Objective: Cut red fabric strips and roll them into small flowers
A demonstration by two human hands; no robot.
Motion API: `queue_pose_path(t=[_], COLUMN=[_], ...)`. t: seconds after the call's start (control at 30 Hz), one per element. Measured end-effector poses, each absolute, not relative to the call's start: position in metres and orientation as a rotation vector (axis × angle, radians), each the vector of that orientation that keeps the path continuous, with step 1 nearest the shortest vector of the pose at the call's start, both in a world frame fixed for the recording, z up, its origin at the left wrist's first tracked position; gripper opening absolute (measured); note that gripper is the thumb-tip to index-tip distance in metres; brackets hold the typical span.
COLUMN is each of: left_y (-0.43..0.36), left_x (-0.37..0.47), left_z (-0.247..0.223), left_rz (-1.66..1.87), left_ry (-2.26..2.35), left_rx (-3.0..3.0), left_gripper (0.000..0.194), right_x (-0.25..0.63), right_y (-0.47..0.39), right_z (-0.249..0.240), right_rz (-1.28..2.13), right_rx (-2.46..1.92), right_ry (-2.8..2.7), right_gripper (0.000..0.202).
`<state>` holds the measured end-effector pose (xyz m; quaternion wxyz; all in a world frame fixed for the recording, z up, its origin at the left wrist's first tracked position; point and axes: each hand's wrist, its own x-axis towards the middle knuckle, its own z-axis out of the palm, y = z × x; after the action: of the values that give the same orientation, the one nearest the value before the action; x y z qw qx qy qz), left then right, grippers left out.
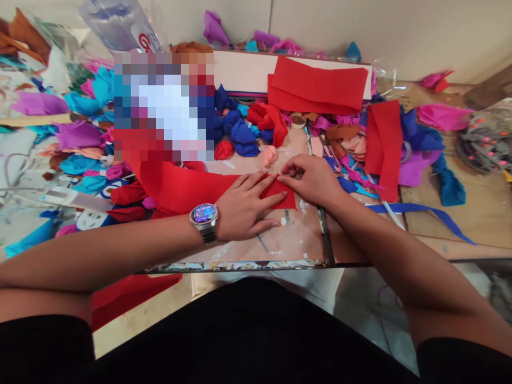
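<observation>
A long red strip of paper or cloth point(192, 186) runs across the middle of the worktable point(292, 240). My left hand point(248, 205), with a watch on its wrist, lies flat on the strip with its fingers spread. At the strip's right end, my right hand point(306, 178) has its fingers bent together at the upper edge, thumb and forefinger on the red material. Just above the fingers sits a small peach crumpled piece point(269, 156). Blue crumpled pieces point(242, 136) lie behind the strip.
Folded red pieces point(318, 85) rest on a white box point(240, 69) at the back. Another red strip point(384, 149) and a blue ribbon point(436, 213) lie to the right. Colourful scraps point(82, 133), a power strip point(76, 198) and a plastic bottle point(120, 24) are on the left.
</observation>
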<state>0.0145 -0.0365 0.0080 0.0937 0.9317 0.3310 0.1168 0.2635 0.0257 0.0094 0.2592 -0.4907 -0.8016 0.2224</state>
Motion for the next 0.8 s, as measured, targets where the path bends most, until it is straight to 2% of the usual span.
queue_pose_path(t=[0.8], left_y=[-0.033], left_x=[0.0158], left_z=[0.0073], left_rz=[0.333], left_ry=[0.971], left_rx=[2.775], left_gripper=[0.079], right_x=[0.2644], right_y=[0.0253], right_z=[0.0126], right_rz=[0.61], right_rx=[-1.302], right_ry=[-2.232], right_gripper=[0.013])
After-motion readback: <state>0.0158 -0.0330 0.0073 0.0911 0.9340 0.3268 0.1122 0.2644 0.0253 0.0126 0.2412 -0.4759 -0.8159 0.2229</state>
